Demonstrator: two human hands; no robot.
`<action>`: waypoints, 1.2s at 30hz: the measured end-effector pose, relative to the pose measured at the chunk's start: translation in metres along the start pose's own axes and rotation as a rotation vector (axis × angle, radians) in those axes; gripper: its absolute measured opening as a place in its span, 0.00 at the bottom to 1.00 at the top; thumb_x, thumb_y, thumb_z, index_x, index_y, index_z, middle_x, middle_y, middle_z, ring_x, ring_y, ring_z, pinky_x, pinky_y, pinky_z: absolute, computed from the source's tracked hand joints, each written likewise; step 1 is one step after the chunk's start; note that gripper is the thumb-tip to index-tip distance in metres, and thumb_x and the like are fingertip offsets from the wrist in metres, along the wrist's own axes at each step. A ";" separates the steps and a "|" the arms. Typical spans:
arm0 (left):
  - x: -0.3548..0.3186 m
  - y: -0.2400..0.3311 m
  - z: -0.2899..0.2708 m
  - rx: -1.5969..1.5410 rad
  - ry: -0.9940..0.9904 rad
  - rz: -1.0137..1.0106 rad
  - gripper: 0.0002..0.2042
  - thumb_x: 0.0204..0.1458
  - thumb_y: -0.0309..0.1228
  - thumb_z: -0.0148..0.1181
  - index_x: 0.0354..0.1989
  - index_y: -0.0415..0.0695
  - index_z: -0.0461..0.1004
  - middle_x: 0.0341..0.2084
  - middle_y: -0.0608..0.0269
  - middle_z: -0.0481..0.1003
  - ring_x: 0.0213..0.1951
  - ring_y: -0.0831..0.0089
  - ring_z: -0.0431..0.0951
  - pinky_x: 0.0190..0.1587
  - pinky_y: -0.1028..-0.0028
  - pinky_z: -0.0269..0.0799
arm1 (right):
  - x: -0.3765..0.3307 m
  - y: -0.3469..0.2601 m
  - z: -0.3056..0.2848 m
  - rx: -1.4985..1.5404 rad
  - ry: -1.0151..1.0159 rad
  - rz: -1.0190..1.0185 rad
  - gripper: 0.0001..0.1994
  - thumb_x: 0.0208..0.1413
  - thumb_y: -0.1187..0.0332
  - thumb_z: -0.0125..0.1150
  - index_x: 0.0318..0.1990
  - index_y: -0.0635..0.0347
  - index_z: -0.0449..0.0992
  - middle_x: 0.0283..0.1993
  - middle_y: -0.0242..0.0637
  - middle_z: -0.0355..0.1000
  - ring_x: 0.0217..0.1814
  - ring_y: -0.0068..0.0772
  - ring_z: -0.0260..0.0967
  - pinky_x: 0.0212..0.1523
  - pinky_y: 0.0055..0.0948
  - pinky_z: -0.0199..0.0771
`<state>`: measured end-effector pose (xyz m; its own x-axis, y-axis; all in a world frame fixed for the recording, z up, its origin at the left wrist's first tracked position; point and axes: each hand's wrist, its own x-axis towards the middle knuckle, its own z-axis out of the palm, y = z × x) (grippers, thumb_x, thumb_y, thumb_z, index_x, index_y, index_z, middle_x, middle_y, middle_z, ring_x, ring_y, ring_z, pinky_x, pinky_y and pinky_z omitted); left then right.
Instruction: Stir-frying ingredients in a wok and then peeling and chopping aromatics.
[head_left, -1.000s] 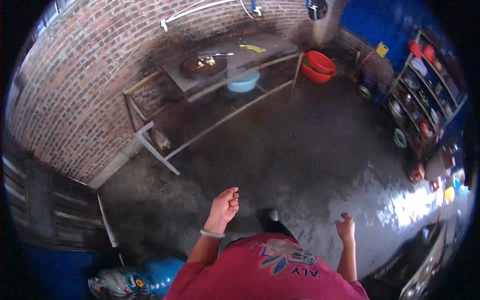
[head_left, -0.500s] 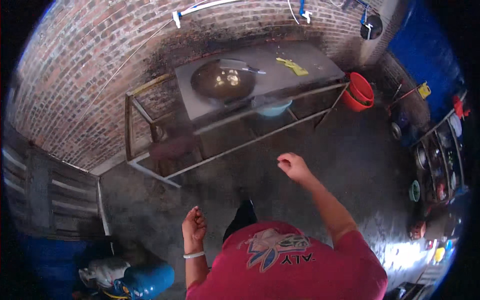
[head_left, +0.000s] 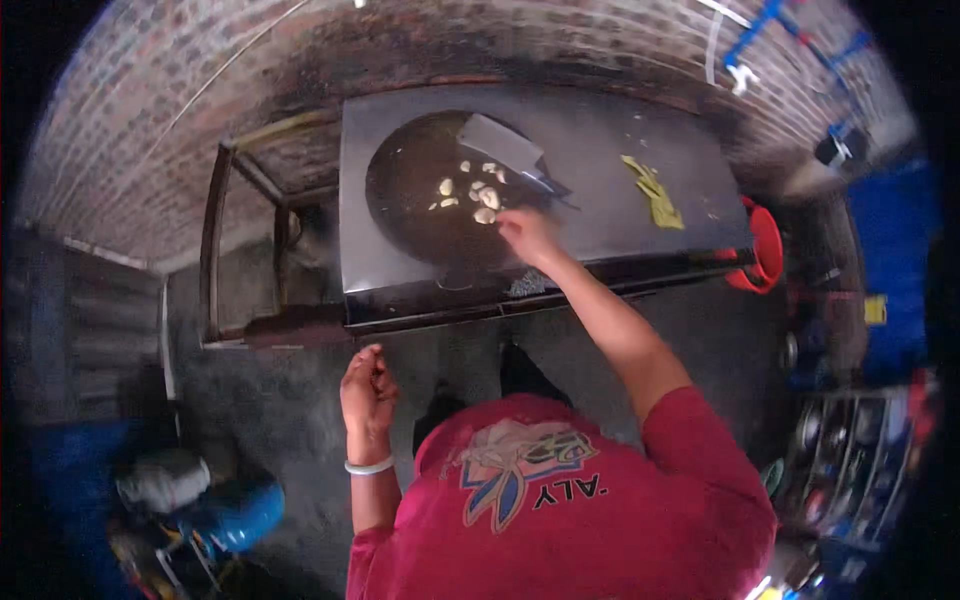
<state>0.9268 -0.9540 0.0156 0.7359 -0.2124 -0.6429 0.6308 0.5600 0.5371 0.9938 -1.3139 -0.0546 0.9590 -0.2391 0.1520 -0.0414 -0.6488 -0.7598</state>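
On the round dark chopping board (head_left: 410, 215) lie several pale pieces that look like garlic cloves (head_left: 488, 197). A cleaver (head_left: 500, 146) rests flat over the board's far right edge, its dark handle pointing right. My right hand (head_left: 528, 237) is over the board's near right edge, fingers pinched, fingertips beside the nearest pale piece; whether they hold anything is hidden. My left hand (head_left: 370, 390), with a pale bangle (head_left: 369, 467) on its wrist, hangs short of the table, fingers curled and nothing visible in them.
The board lies on a grey metal-topped table (head_left: 600, 140) against a brick wall (head_left: 250, 75). Yellow-green strips (head_left: 655, 195) lie on the right. A red bucket (head_left: 768, 250) stands past the right end. Gas cylinders (head_left: 245, 515) are at lower left, a loaded rack (head_left: 840, 460) at right.
I have come closer to the table. My right hand has moved forward from over the floor to the chopping board. My left hand stays curled, now nearer the table's front edge.
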 end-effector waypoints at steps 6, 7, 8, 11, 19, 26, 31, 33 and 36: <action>0.007 -0.060 -0.015 -0.261 0.266 0.104 0.06 0.58 0.30 0.50 0.38 0.44 0.71 0.21 0.70 0.67 0.15 0.84 0.55 0.14 0.84 0.49 | 0.053 -0.016 0.008 -0.197 -0.018 -0.286 0.11 0.46 0.70 0.63 0.38 0.60 0.74 0.31 0.43 0.69 0.35 0.49 0.67 0.39 0.44 0.68; 0.005 -0.069 -0.011 -0.329 0.271 0.091 0.06 0.58 0.30 0.50 0.38 0.44 0.71 0.21 0.70 0.67 0.15 0.84 0.55 0.14 0.83 0.49 | 0.056 -0.016 0.006 -0.177 -0.031 -0.333 0.11 0.46 0.70 0.63 0.37 0.62 0.74 0.32 0.44 0.68 0.36 0.50 0.66 0.39 0.45 0.67; 0.006 -0.075 -0.007 -0.344 0.292 0.100 0.06 0.58 0.30 0.50 0.38 0.44 0.71 0.21 0.70 0.67 0.15 0.84 0.55 0.14 0.83 0.49 | 0.058 -0.017 0.002 -0.168 -0.054 -0.343 0.11 0.46 0.70 0.63 0.37 0.62 0.74 0.32 0.44 0.68 0.36 0.50 0.66 0.39 0.45 0.67; 0.011 -0.077 0.026 -0.303 0.322 0.125 0.06 0.58 0.31 0.50 0.38 0.44 0.72 0.21 0.70 0.67 0.15 0.84 0.55 0.14 0.84 0.50 | 0.057 -0.018 -0.010 -0.129 -0.115 -0.397 0.07 0.46 0.72 0.61 0.33 0.63 0.72 0.32 0.43 0.68 0.35 0.50 0.66 0.38 0.43 0.67; 0.060 -0.052 0.079 -0.116 0.261 0.100 0.07 0.59 0.32 0.50 0.39 0.44 0.71 0.21 0.70 0.66 0.15 0.84 0.56 0.14 0.84 0.51 | 0.049 -0.006 -0.010 -0.101 -0.218 -0.579 0.05 0.46 0.75 0.60 0.29 0.64 0.70 0.29 0.44 0.69 0.33 0.48 0.68 0.32 0.42 0.68; 0.078 -0.038 0.082 -0.143 0.156 0.038 0.06 0.59 0.30 0.50 0.41 0.44 0.71 0.21 0.71 0.66 0.15 0.84 0.57 0.14 0.84 0.50 | 0.045 0.006 -0.008 0.019 -0.193 -0.018 0.04 0.46 0.74 0.60 0.27 0.63 0.71 0.25 0.46 0.69 0.30 0.49 0.69 0.31 0.44 0.68; 0.087 -0.036 0.065 -0.157 0.139 -0.008 0.06 0.59 0.30 0.49 0.41 0.44 0.70 0.22 0.70 0.67 0.16 0.84 0.58 0.14 0.85 0.51 | 0.043 0.014 -0.022 -0.046 -0.152 0.082 0.04 0.46 0.74 0.60 0.26 0.61 0.71 0.26 0.47 0.70 0.31 0.51 0.69 0.32 0.42 0.69; 0.088 -0.038 0.065 -0.153 0.125 -0.022 0.07 0.59 0.31 0.49 0.41 0.44 0.70 0.22 0.70 0.67 0.16 0.84 0.58 0.14 0.85 0.51 | 0.046 0.022 -0.022 -0.153 -0.146 0.029 0.04 0.46 0.73 0.60 0.27 0.61 0.72 0.27 0.47 0.70 0.31 0.49 0.70 0.32 0.40 0.69; 0.090 -0.034 0.068 -0.136 0.111 -0.034 0.07 0.59 0.31 0.49 0.41 0.44 0.70 0.22 0.70 0.67 0.16 0.84 0.58 0.15 0.86 0.52 | 0.058 0.017 -0.020 -0.348 -0.138 -0.080 0.04 0.47 0.71 0.60 0.29 0.62 0.74 0.29 0.47 0.72 0.31 0.46 0.72 0.32 0.38 0.70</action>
<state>0.9887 -1.0463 -0.0237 0.6783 -0.1481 -0.7197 0.6104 0.6589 0.4397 1.0426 -1.3534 -0.0457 0.9908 -0.0936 0.0980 -0.0345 -0.8736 -0.4854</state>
